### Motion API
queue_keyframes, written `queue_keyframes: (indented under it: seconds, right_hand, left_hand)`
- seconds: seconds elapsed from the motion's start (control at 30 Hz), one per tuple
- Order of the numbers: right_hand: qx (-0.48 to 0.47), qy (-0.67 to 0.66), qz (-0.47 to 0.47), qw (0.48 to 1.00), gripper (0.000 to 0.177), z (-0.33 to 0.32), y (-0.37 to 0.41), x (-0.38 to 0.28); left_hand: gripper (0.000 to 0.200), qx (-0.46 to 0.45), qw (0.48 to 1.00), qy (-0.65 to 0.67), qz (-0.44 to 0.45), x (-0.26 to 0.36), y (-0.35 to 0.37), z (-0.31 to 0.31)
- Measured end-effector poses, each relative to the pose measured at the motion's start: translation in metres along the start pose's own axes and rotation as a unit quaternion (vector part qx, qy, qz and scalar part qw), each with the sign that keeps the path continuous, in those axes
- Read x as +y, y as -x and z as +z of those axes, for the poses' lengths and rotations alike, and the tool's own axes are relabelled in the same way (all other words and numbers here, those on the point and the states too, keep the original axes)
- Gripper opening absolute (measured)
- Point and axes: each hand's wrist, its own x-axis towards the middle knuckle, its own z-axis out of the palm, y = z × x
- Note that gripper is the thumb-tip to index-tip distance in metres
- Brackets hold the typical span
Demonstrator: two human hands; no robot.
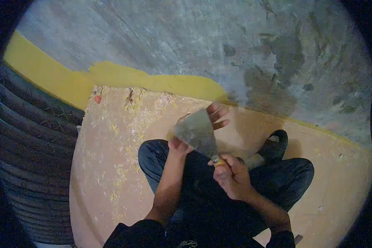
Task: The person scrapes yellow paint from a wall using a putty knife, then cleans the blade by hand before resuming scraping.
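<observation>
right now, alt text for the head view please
The right hand grips a broad scraper by its handle, the left hand open behind its blade. Ahead, a yellow strip edges a grey surface; flakes litter the floor.

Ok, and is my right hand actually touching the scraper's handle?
Touching. The head view shows it plainly: the right hand is closed around the scraper's handle, with the broad blade sticking out beyond the grip.

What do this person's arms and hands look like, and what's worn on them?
The left hand and right hand are ungloved. Both forearms are bare, with no watch or cable visible at the wrists. The left sleeve and right sleeve look black.
</observation>
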Motion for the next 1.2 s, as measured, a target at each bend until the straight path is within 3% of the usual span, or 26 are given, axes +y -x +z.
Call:
queue_keyframes:
  seconds: [0.03, 0.07, 0.1, 0.13, 0.23, 0.37, 0.43, 0.47, 0.53, 0.57, 0.63, 0.67, 0.8, 0.87, 0.97, 1.2]
  right_hand:
    - [0.024, -0.064, 0.014, 0.998, 0.038, 0.000, -0.001, 0.002]
    - [0.049, -0.130, 0.029, 0.990, 0.039, 0.000, -0.001, 0.004]
    - [0.051, -0.130, 0.032, 0.990, 0.039, 0.000, -0.001, 0.005]
    - [0.053, -0.122, 0.016, 0.991, 0.040, -0.001, -0.003, 0.006]
    - [0.057, -0.118, 0.015, 0.991, 0.040, 0.000, -0.001, 0.006]
    - [0.055, -0.092, 0.013, 0.994, 0.036, -0.004, 0.001, 0.009]
    - [0.056, -0.088, 0.001, 0.995, 0.035, -0.005, 0.002, 0.009]
    - [0.058, -0.085, -0.012, 0.995, 0.034, -0.005, 0.002, 0.008]
    - [0.057, -0.091, 0.004, 0.994, 0.034, -0.006, 0.003, 0.007]
    - [0.055, -0.099, 0.020, 0.993, 0.034, -0.007, 0.003, 0.006]
    - [0.069, -0.103, 0.028, 0.992, 0.033, -0.006, 0.004, 0.008]
    - [0.082, -0.108, 0.035, 0.990, 0.033, -0.005, 0.004, 0.009]
    - [0.091, -0.104, 0.003, 0.990, 0.033, -0.003, 0.004, 0.008]
    - [0.086, -0.120, 0.002, 0.989, 0.034, -0.004, 0.003, 0.006]
    - [0.072, -0.148, 0.002, 0.986, 0.044, -0.004, 0.002, 0.007]
    - [0.050, -0.170, -0.001, 0.984, 0.048, -0.003, 0.003, 0.001]
  left_hand:
    - [0.098, -0.001, 1.000, 0.002, 0.000, 0.001, 0.009, 0.009]
    - [0.105, 0.209, 0.974, -0.051, -0.067, 0.007, 0.021, 0.020]
    - [0.113, 0.410, 0.897, -0.101, -0.132, 0.013, 0.030, 0.029]
    - [0.119, 0.272, 0.930, -0.235, -0.071, 0.017, 0.035, 0.035]
    - [0.105, 0.205, 0.937, -0.283, -0.017, 0.029, 0.010, 0.075]
    - [0.105, 0.260, 0.896, -0.360, -0.014, 0.030, 0.005, 0.099]
    - [0.101, 0.259, 0.817, -0.511, 0.068, 0.029, -0.004, 0.105]
    - [0.101, 0.258, 0.818, -0.510, 0.068, 0.028, -0.004, 0.105]
    - [0.079, 0.241, 0.659, -0.689, 0.179, 0.029, 0.001, 0.105]
    - [0.079, 0.241, 0.660, -0.689, 0.179, 0.030, 0.005, 0.108]
    - [0.047, 0.082, 0.510, -0.834, 0.193, 0.032, 0.013, 0.116]
    - [0.028, 0.069, 0.498, -0.851, 0.154, 0.036, 0.015, 0.120]
    - [0.035, 0.043, 0.480, -0.865, 0.140, 0.043, 0.013, 0.111]
    - [0.038, 0.011, 0.442, -0.890, 0.112, 0.048, 0.008, 0.109]
    - [0.036, -0.017, 0.419, -0.900, 0.116, 0.057, 0.006, 0.103]
    - [0.035, -0.054, 0.376, -0.911, 0.162, 0.074, 0.000, 0.089]
